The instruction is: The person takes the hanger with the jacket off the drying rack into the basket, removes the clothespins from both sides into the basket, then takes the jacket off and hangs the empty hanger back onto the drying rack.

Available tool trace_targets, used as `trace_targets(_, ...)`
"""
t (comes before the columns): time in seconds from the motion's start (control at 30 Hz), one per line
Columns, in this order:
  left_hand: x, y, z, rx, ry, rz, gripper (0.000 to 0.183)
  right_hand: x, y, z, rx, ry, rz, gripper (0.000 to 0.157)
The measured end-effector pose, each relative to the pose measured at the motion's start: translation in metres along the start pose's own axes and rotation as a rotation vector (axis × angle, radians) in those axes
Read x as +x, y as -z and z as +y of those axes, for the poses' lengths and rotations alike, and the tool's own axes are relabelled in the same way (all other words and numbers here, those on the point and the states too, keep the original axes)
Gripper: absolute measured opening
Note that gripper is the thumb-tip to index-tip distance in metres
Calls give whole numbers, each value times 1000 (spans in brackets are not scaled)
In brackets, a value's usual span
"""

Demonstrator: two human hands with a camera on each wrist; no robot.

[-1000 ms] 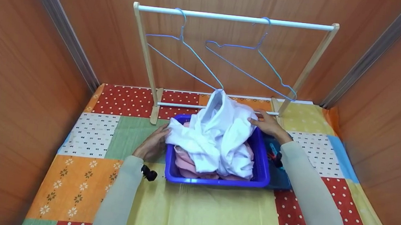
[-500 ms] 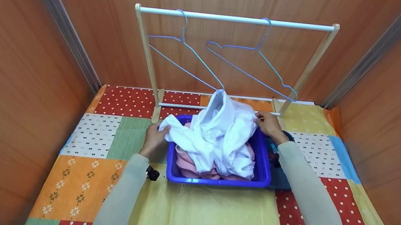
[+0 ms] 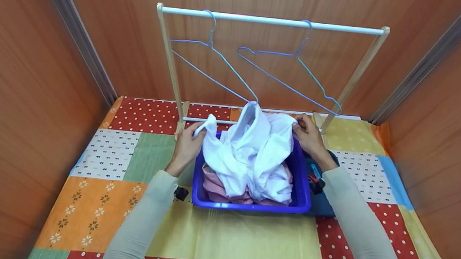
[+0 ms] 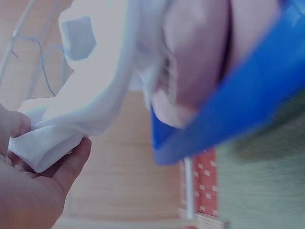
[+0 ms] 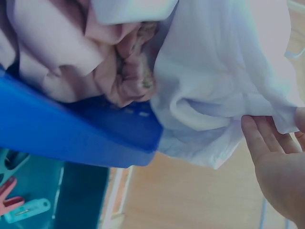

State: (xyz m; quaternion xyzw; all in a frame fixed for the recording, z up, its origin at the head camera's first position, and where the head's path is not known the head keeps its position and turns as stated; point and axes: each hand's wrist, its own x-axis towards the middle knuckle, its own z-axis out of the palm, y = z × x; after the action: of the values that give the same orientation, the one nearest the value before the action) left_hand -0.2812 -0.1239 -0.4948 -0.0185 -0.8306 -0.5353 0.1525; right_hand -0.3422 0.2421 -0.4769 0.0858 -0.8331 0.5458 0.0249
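A crumpled white garment [image 3: 249, 148] lies heaped over a blue basket [image 3: 250, 209], on top of pink cloth [image 3: 215, 186]. My left hand [image 3: 188, 144] pinches a raised corner of it beyond the basket's left rim; the left wrist view shows the white fabric [image 4: 52, 143] between thumb and fingers. On the far right side, my right hand [image 3: 309, 136] pinches another edge, and in the right wrist view that hand [image 5: 281, 162] has the cloth between thumb and fingertips. A collar-like opening of the garment stands up at the back.
Behind the basket stands a rack with a white rail [image 3: 261, 20] and wooden legs. Two wire hangers [image 3: 235, 71] [image 3: 318, 85] hang from it. A dark teal tray [image 3: 322, 206] with clothes pegs [image 5: 28, 210] sits right of the basket, partly under my right arm. Wooden walls enclose the patchwork cloth.
My left hand has gone from the garment's left edge to pinching it, lifting that corner up and away from me. My right hand has taken hold of the right edge and raised it slightly.
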Motion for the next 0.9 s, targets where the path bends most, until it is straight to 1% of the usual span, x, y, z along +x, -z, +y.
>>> trace_targets(0.13,-6,-4,19,32,-67,-22,30,-10,-1,-9,-18,83,15,21)
trace_targets(0.2,-10,-6,27,46,-106,-35,31,-16,-2,-14,2,129,12,23)
trace_targets(0.3,-17,-9,36,62,-162,-69,33,-27,-6,-23,22,186,20,23)
trace_targets(0.4,-24,-13,43,71,-213,-111,36,-40,-11,-33,-10,271,26,22)
trace_targets(0.47,-29,-17,45,84,-244,-151,37,-49,-14,-39,-56,338,20,19)
trace_targets(0.53,-35,-20,45,105,-277,-192,39,-58,-18,-43,-112,420,-6,16)
trace_targets(0.6,-40,-23,45,138,-325,-236,40,-66,-22,-45,-170,502,-44,13)
trace_targets(0.7,-50,-27,45,217,-400,-301,43,-76,-27,-44,-275,610,-95,10)
trace_targets(0.73,-53,-28,45,255,-416,-323,46,-80,-29,-42,-312,631,-111,9)
trace_targets(0.8,-60,-29,45,325,-441,-376,52,-88,-33,-38,-381,645,-155,8)
trace_targets(0.9,-71,-31,45,439,-442,-473,61,-99,-39,-32,-480,626,-230,9)
